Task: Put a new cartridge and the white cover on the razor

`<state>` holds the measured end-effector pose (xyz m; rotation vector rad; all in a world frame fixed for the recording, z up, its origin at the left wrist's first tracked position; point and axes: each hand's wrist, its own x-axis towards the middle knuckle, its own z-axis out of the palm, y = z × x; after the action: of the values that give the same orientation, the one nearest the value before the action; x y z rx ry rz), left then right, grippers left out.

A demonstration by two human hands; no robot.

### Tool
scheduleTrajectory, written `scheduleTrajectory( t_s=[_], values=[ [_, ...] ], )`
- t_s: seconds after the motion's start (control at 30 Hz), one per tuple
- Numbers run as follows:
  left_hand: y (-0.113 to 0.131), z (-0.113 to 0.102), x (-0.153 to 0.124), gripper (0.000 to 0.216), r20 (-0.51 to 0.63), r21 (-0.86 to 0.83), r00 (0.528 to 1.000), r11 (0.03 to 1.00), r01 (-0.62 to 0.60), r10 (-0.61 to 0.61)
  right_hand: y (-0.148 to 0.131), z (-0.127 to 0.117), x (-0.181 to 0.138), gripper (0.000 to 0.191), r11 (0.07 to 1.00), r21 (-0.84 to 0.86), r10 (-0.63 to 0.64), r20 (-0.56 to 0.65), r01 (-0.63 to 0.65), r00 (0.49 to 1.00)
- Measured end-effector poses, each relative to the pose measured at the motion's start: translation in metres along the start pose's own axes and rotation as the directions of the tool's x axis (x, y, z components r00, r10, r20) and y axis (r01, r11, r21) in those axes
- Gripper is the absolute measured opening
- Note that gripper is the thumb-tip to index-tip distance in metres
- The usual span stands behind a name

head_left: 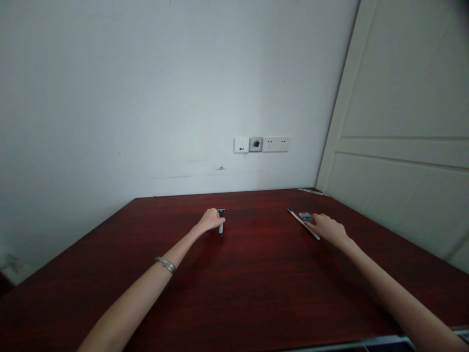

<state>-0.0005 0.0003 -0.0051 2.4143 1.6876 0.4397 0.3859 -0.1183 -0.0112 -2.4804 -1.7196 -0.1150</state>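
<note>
Razor (221, 228), its head toward the wall (183, 98), is near the middle of the dark red surface (252, 283), with the left hand's (210, 220) fingers clamped on it. The right hand (329, 228) reaches to a small clear case (305, 215) beside a slim pale stick (306, 226); whether its fingers are closed, I cannot tell. A wide stretch of surface separates the hands, with more room toward the front edge. The back edge meets the wall; a pale panel (395, 98) borders the right. Any print on the case is too small to read.
</note>
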Motion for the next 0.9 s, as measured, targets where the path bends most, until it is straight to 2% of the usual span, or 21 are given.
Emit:
scheduleTrajectory(
  t_s=[0.2, 0.5, 0.77, 0.9],
  values=[
    [0.004, 0.009, 0.011, 0.024, 0.043, 0.068, 0.997, 0.996, 0.055, -0.058, 0.004, 0.009, 0.008, 0.049, 1.000, 0.011, -0.001, 0.074, 0.001, 0.997],
    [-0.002, 0.011, 0.016, 0.026, 0.070, 0.086, 0.990, 0.990, 0.112, -0.118, 0.002, 0.013, 0.018, 0.036, 0.998, 0.013, -0.063, 0.106, 0.062, 0.992],
    [-0.001, 0.012, 0.014, 0.027, 0.082, 0.080, 0.984, 0.985, 0.150, -0.157, 0.005, 0.020, 0.032, 0.029, 0.985, 0.081, -0.165, 0.169, 0.153, 0.972],
    [0.001, 0.013, 0.011, 0.029, 0.061, 0.083, 0.983, 0.982, 0.169, -0.174, 0.002, 0.022, 0.032, 0.032, 0.974, 0.141, -0.196, 0.151, 0.175, 0.969]
  ],
)
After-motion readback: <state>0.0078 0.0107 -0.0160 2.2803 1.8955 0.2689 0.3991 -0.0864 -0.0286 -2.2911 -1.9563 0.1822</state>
